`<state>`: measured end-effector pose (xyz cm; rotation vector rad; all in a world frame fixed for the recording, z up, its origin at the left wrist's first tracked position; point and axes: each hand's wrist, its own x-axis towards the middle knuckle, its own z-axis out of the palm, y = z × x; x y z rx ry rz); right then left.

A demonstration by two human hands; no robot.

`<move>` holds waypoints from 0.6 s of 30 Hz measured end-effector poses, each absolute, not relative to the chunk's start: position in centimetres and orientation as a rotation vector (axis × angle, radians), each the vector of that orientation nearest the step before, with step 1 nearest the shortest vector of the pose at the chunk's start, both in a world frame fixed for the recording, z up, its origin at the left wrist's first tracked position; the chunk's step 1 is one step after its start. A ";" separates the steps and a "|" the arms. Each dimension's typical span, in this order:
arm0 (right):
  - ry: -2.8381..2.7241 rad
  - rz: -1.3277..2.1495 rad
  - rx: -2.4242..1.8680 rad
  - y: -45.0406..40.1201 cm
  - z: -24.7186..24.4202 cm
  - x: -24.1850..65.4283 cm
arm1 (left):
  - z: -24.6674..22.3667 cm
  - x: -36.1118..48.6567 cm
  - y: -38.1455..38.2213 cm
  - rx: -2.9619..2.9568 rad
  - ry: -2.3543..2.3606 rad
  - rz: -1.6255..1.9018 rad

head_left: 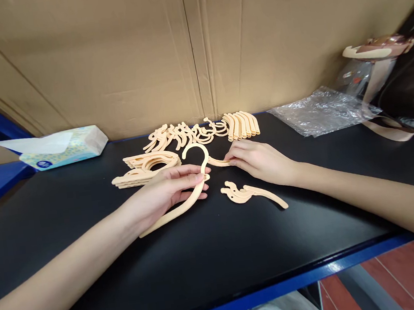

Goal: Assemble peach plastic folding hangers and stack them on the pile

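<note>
My left hand (169,187) is closed on a beige plastic clothes hanger, gripped near its middle between thumb and fingers. Its hook (203,151) curves up above the thumb, and one long arm (179,209) slopes down to the left. Between the fingers of my right hand (264,160) is the end of another beige hanger arm (218,162), reaching left behind the hook. Whether these parts are joined cannot be made out. Below my right hand, loose hanger parts (267,196) lie together on the black tabletop (220,259).
Stacked beige hangers (148,168) lie behind my left hand. Along the back are small curved parts (182,135) and a row of hanger arms (241,124). A tissue pack (88,142) stands left; clear plastic bag (322,110) and strapped bottle (379,53) sit right. Cardboard (105,62) walls the back.
</note>
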<state>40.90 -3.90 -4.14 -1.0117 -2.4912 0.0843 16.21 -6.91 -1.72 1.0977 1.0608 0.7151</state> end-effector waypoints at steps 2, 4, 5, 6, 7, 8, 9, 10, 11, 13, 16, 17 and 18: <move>-2.485 0.104 -1.002 -4.0 -4.2 40.9 | -1.7 16.3 -6.9 1.098 1.057 0.727; -2.480 0.128 -0.989 -4.0 -4.2 40.9 | -1.6 16.4 -7.0 1.093 1.058 0.732; -2.479 0.140 -0.984 -4.0 -4.2 40.9 | -1.6 16.4 -7.0 1.088 1.060 0.732; -2.479 0.151 -0.981 -4.0 -4.3 40.9 | -1.6 16.4 -7.0 1.081 1.062 0.730; -2.480 0.161 -0.983 -4.1 -4.3 40.9 | -1.5 16.5 -7.0 1.073 1.065 0.730; -2.480 0.169 -0.990 -4.1 -4.2 40.9 | -1.5 16.5 -7.1 1.063 1.068 0.733; -2.476 0.175 -1.003 -4.2 -4.2 40.9 | -1.5 16.5 -7.1 1.052 1.071 0.741; -2.469 0.178 -1.020 -4.3 -4.1 40.9 | -1.5 16.5 -7.2 1.041 1.073 0.753; -2.461 0.180 -1.038 -4.3 -4.1 40.9 | -1.5 16.5 -7.2 1.031 1.074 0.766; -2.443 0.191 -1.069 -4.5 -4.0 40.8 | -1.4 16.6 -7.3 1.012 1.079 0.789; -2.447 0.212 -1.081 -4.7 -3.8 40.8 | -1.2 16.8 -7.4 0.992 1.087 0.808; -2.459 0.210 -1.066 -4.8 -3.8 40.8 | -1.2 16.8 -7.4 0.986 1.088 0.814; -2.474 0.200 -1.041 -4.8 -3.7 40.8 | -1.1 16.9 -7.5 0.981 1.088 0.819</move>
